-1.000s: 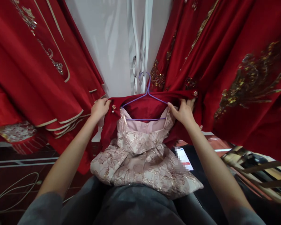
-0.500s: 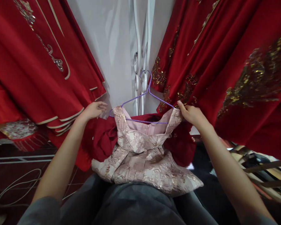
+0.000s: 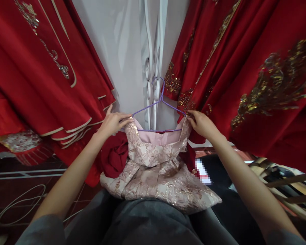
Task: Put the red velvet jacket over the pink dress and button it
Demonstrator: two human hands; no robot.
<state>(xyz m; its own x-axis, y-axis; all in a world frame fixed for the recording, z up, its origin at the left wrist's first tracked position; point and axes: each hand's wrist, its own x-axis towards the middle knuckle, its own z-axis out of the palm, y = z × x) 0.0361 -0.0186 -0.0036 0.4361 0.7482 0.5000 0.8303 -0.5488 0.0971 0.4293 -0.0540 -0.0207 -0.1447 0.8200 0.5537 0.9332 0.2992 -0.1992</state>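
Note:
A pink brocade dress [image 3: 153,154] with a gold pattern hangs by its two wide shoulder straps on a purple hanger [image 3: 162,98]. The hanger's hook catches on a white metal frame, and the skirt spreads over my lap. My left hand [image 3: 113,121] pinches the left strap at the hanger's end, fingers closed on it. At the other end, my right hand [image 3: 200,123] has thumb and fingers closed on the right strap. Dark red cloth [image 3: 114,154] lies bunched behind and beside the dress.
Red garments with silver trim [image 3: 48,68] hang at the left. More red garments with gold sequins [image 3: 270,88] hang at the right. Between them stands a white scrolled metal frame [image 3: 149,51]. A pale cable [image 3: 22,200] lies on the tiled floor, and wooden slats [image 3: 290,190] are at lower right.
My left hand has moved right and closed on the left strap. The right hand has shifted slightly inward with the right strap. Some dark red cloth at the right has shifted inward.

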